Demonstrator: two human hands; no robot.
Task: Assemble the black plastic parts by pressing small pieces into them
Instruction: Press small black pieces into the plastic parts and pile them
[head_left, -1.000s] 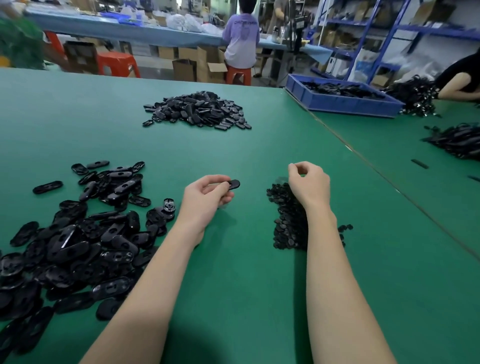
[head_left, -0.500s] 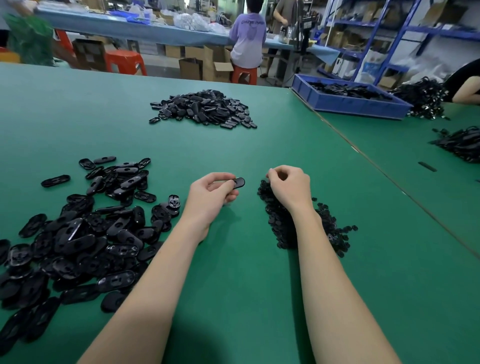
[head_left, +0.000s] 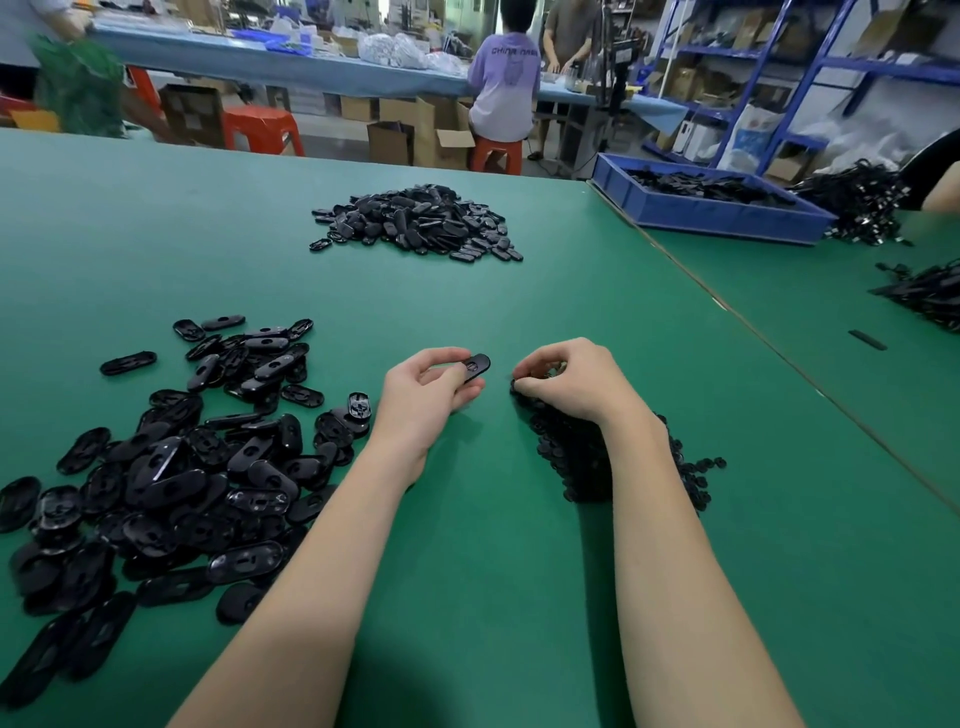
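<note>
1. The left hand (head_left: 426, 397) was pinched shut on one oval black part (head_left: 475, 365), thumb on top and fingers curled beneath, with the part's rounded end poking out toward 2 o'clock from the knuckles.
2. And the right hand (head_left: 569, 382) sat just at 3 o'clock of it, fingers bunched together at the near tip of the heap of small pieces (head_left: 587, 457); whether a piece was actually nipped between those fingertips could not be made out.
3. The two hands were close but apart, a strip of green table (head_left: 467, 545) showing between them.
4. That heap of small pieces ran under the right wrist and trailed off toward 5 o'clock, partly hidden by the forearm.
5. Over at 9 o'clock of the left hand, a big loose pile of oval parts (head_left: 171, 467) sprawled toward the near left corner, a few strays lying clear of its far edge.
6. Up at 12 o'clock, well away from both hands, a second mound of oval parts (head_left: 415, 223) sat on the cloth.
7. At 1 o'clock, on the neighbouring table, a blue tray (head_left: 717, 215) held more black stuff, too far off to tell which kind.
8. Beyond the far edge, a person in a lilac shirt (head_left: 504, 88) sat on a red stool, back to the camera.
</note>
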